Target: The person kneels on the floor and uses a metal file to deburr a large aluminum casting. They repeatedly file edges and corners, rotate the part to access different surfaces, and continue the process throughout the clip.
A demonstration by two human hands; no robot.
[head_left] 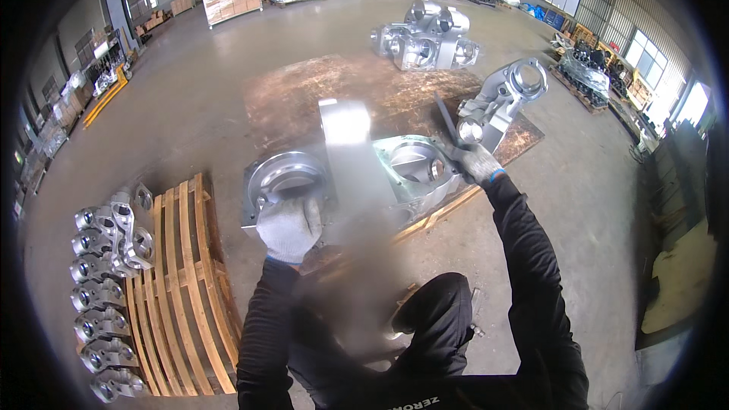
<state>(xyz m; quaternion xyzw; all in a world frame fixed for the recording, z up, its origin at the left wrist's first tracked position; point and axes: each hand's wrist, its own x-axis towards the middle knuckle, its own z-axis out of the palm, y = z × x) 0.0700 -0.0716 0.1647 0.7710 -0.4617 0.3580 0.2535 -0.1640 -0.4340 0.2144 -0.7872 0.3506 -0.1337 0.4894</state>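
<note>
A large silvery metal casting [377,175] lies in front of me on a brown board [304,95], with a round opening on each side of a raised middle block. My left hand [290,228], in a grey work glove, is closed at the near rim of the left opening; its fingertips are partly hidden. Beside the right opening, my gloved right hand [477,163] grips a long, dark, flat bar that looks like a file [446,119], pointing up and away. Just beyond that hand stands a smaller casting with a ring end [501,102]. A blurred patch covers the casting's near middle.
Several metal castings [429,38] are grouped behind the board. At left, a wooden pallet [182,281] bears rows of castings [102,296]. Boxes [231,0] on a pallet stand far back. Dark panels [680,220] line the right side.
</note>
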